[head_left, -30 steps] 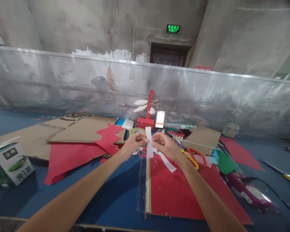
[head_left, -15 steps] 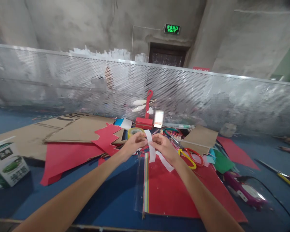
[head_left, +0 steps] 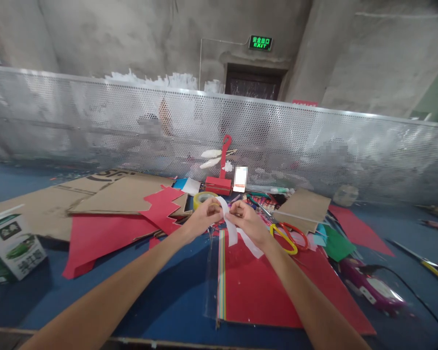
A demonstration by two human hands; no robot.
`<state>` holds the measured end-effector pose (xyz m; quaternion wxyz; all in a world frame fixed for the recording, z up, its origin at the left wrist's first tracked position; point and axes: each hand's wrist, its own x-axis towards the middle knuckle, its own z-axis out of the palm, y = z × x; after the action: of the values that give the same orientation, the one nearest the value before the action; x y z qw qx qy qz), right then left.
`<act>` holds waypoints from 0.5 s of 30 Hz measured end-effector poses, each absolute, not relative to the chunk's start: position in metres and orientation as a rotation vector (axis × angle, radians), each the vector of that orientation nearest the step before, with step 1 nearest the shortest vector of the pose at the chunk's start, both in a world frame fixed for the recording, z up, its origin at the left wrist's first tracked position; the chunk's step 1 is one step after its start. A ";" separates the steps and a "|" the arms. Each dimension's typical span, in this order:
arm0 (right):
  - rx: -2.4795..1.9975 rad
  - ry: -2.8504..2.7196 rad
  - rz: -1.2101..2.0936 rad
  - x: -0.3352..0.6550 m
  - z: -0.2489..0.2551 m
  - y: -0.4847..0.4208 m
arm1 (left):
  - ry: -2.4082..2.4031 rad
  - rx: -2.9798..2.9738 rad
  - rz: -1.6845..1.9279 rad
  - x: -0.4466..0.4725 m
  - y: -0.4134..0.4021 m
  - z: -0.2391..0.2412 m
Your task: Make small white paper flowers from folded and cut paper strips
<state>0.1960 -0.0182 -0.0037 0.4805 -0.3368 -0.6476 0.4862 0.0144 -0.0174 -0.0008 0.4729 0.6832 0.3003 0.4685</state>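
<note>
White paper, one strip, is pinched in the grip of left hand and right hand, near one tape roll.

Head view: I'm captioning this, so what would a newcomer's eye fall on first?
Probably the rectangular exit sign with glowing green letters, high on the grey wall. Near the middle, a narrow white paper strip is in the grip of the left hand and right hand; nearer the camera, a broad red sheet lies on the blue tabletop.

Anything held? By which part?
White strip, held at its upper part by the fingers of the left hand and right hand. Can't tell if the other white piece is held too.
</note>
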 end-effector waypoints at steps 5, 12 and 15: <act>-0.810 -1.607 1.132 0.197 -0.004 -0.018 | 0.732 1.670 1.122 0.015 -0.016 -0.003; -0.856 -1.691 1.039 0.197 -0.006 -0.014 | 0.804 1.622 1.173 0.014 -0.015 -0.005; -0.889 -1.702 1.011 0.197 -0.005 -0.014 | 0.862 1.598 1.211 0.014 -0.014 -0.006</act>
<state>0.1967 -0.0143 -0.0048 0.4669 -0.3621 -0.6938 0.4118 0.0139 -0.0139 -0.0060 0.4614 0.6496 0.3504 0.4923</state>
